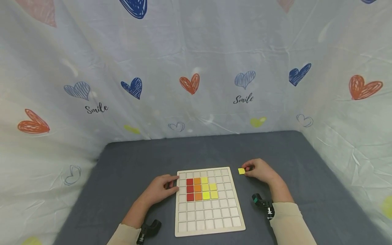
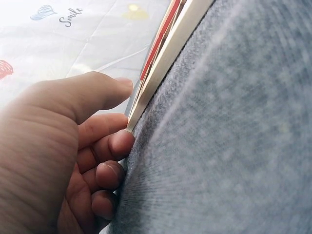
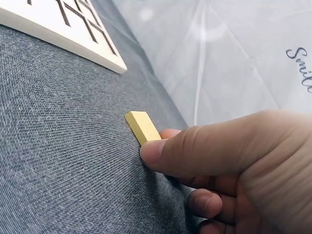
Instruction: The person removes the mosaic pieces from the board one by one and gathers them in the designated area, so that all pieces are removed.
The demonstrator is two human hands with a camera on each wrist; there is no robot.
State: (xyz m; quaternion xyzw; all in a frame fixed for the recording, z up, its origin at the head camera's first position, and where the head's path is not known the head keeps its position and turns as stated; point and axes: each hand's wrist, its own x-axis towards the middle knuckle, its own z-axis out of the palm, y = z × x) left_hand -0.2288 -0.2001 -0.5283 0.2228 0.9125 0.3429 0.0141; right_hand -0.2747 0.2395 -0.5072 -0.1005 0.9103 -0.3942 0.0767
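A pale wooden grid board (image 1: 208, 234) lies flat on the dark grey cloth. Red tiles (image 1: 190, 189), orange tiles (image 1: 197, 188) and several yellow tiles (image 1: 206, 187) fill columns in its upper left part. At the board's left edge my left hand (image 1: 157, 190) touches the rim with the fingertips, its other fingers loosely bent. To the right of the board's upper corner, my right hand (image 1: 260, 170) pinches a yellow square tile (image 3: 144, 127) between thumb and fingers, just over the cloth. That tile is apart from the board.
Grey cloth (image 1: 147, 153) covers the table. Behind and at both sides hangs a white curtain (image 1: 214, 51) with printed hearts. A black wrist camera mount is strapped at each forearm, beside the cream sleeves (image 1: 291, 221).
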